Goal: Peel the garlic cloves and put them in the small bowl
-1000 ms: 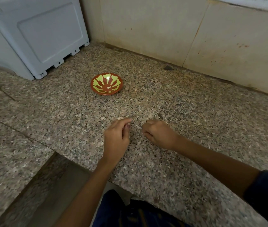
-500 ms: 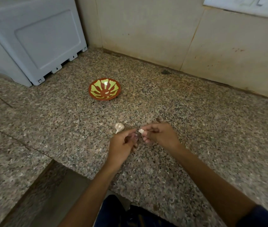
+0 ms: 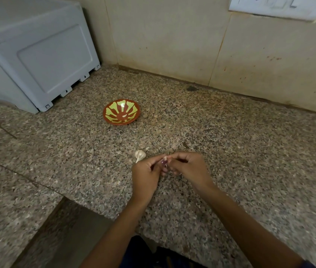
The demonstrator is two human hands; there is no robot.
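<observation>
A small garlic clove [image 3: 164,161] with purplish skin sits between the fingertips of both hands, just above the granite counter [image 3: 230,151]. My left hand [image 3: 147,176] pinches it from the left. My right hand [image 3: 189,169] pinches its top from the right. Most of the clove is hidden by my fingers. A whitish garlic piece [image 3: 139,155] lies on the counter just left of and behind my left hand. The small red bowl [image 3: 121,112] with yellow-green stripes stands farther back and looks to have nothing in it.
A grey-white appliance [image 3: 37,60] fills the back left corner. A tiled wall [image 3: 211,45] with a switch plate [image 3: 277,6] runs along the back. The counter's front edge [image 3: 105,215] steps down to a lower ledge at the left.
Both hands lifted off the counter and came together around a clove. The garlic piece that my left hand covered now lies in view. The camera tilted up slightly.
</observation>
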